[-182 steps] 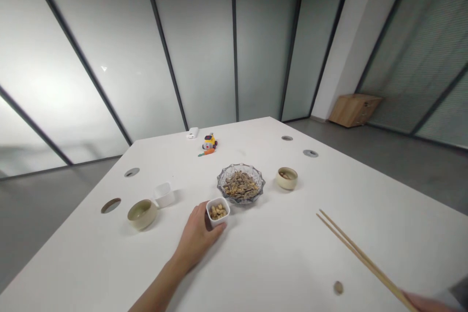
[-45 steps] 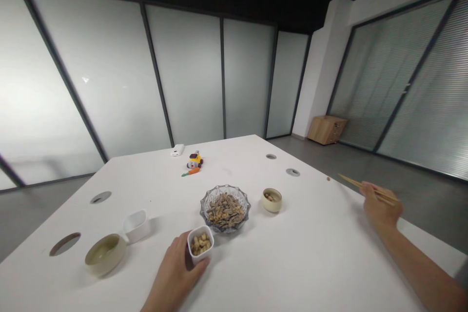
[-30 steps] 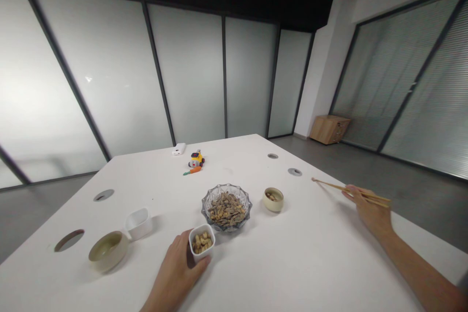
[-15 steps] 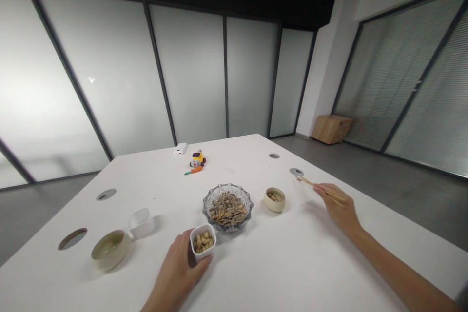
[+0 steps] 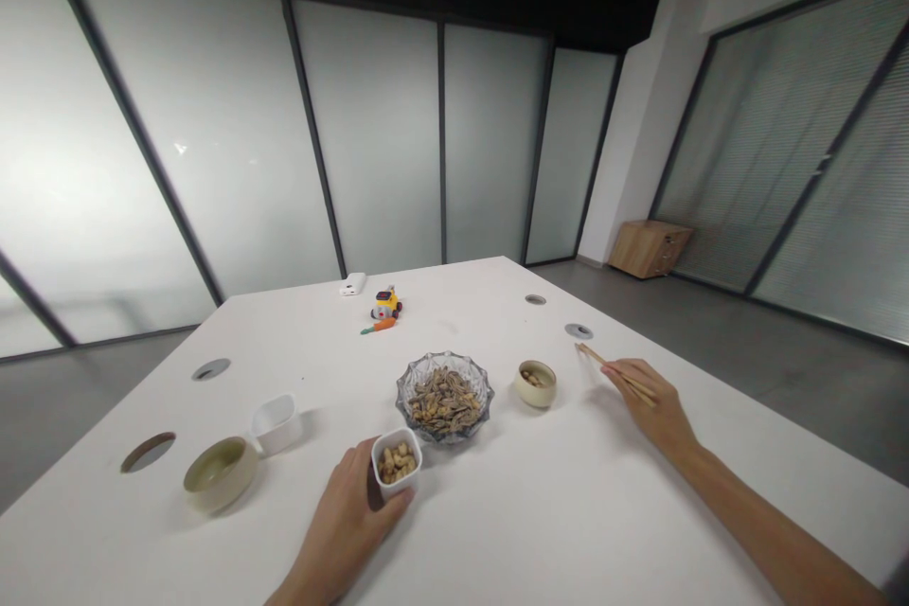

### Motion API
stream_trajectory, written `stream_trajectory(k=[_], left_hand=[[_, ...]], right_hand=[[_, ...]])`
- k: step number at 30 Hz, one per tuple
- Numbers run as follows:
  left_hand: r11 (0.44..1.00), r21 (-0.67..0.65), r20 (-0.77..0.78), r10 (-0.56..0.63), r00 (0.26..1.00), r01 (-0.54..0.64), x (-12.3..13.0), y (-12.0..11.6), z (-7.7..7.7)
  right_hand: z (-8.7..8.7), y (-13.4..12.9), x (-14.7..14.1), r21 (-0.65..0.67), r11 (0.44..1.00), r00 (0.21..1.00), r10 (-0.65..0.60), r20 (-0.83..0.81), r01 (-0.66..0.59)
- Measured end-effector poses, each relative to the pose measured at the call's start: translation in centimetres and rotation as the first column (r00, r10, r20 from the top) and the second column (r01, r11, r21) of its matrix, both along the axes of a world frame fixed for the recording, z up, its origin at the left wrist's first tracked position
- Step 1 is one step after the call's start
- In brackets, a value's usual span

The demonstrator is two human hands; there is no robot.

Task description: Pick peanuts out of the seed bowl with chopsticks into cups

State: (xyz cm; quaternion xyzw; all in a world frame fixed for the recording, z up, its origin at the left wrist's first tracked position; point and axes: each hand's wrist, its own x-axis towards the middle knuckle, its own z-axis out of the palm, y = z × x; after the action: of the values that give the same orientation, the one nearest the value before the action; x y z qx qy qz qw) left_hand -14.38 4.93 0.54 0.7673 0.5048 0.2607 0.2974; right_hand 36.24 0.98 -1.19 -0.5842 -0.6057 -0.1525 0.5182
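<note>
My left hand (image 5: 355,497) is closed around a small white square cup (image 5: 404,485) that holds several peanuts (image 5: 396,463). Just beyond it stands a scalloped clear glass bowl (image 5: 409,377), filled with dried brown pieces and some lighter ones that look like peanuts (image 5: 446,398). To the right of the glass bowl is a small cream bowl (image 5: 536,396) with a few pieces inside. My right hand (image 5: 653,402) grips a pair of wooden chopsticks (image 5: 611,369). Their tips point forward and left, beyond the cream bowl, and nothing clear shows between them.
On the left are a larger cream bowl (image 5: 220,492) and a white square cup (image 5: 276,436). Farther back lie a toy carrot (image 5: 379,327), a yellow toy vehicle (image 5: 386,305) and a white device (image 5: 353,284). The white table (image 5: 497,530) has several round holes.
The view has shifted slightly. My left hand keeps its hold on the white cup beside the glass bowl. The chopsticks stay in my right hand, nearly in the same place.
</note>
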Motion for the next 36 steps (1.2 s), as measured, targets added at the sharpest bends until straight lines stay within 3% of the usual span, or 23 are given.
stream_trajectory(k=[12,15,16,18,20,21,23,25,27,29,33,36], left_hand=[[1.0,-0.007,0.006,0.007,1.0,-0.007,0.2,-0.1,0.3],[1.0,-0.006,0.001,0.016,1.0,-0.016,0.3,-0.2,0.3],[1.0,-0.005,-0.001,0.018,1.0,-0.018,0.3,-0.2,0.4],[1.0,0.0,0.002,0.023,1.0,-0.023,0.3,-0.2,0.4],[1.0,0.004,0.004,0.024,1.0,-0.025,0.3,-0.2,0.4],[1.0,0.002,0.004,0.024,1.0,-0.024,0.3,-0.2,0.4],[1.0,-0.009,-0.001,0.023,1.0,-0.023,0.3,-0.3,0.5],[1.0,-0.014,-0.005,0.022,1.0,-0.022,0.3,-0.4,0.6],[1.0,-0.017,-0.012,0.019,1.0,-0.019,0.3,-0.4,0.6],[1.0,-0.02,-0.024,0.019,1.0,-0.019,0.3,-0.4,0.6],[1.0,-0.014,-0.024,0.005,1.0,-0.005,0.3,-0.2,0.5],[1.0,-0.014,-0.019,-0.002,1.0,0.002,0.3,-0.2,0.5]], right_hand=[[0.7,-0.6,-1.1,0.057,0.998,0.992,-0.034,-0.124,0.041],[1.5,-1.1,-2.1,0.107,0.992,0.944,-0.026,-0.328,0.065],[1.8,-1.3,-2.6,0.141,0.989,0.871,0.037,-0.489,0.037],[2.3,-1.9,-3.9,0.235,0.971,0.58,0.214,-0.786,-0.04],[2.7,-2.7,-5.3,0.268,0.962,0.285,0.272,-0.919,-0.051],[2.9,-3.1,-6.0,0.262,0.964,0.18,0.266,-0.947,-0.047],[3.1,-4.0,-7.4,0.251,0.967,0.041,0.253,-0.967,-0.049],[3.3,-4.7,-8.5,0.252,0.965,-0.009,0.252,-0.968,-0.07],[3.2,-5.2,-9.3,0.257,0.962,0.025,0.26,-0.965,-0.087],[3.0,-5.4,-9.5,0.268,0.958,0.14,0.28,-0.95,-0.102],[2.7,-5.7,-9.4,0.261,0.956,0.483,0.293,-0.825,-0.134],[3.0,-6.1,-9.6,0.081,0.993,0.757,0.115,-0.643,-0.082]])
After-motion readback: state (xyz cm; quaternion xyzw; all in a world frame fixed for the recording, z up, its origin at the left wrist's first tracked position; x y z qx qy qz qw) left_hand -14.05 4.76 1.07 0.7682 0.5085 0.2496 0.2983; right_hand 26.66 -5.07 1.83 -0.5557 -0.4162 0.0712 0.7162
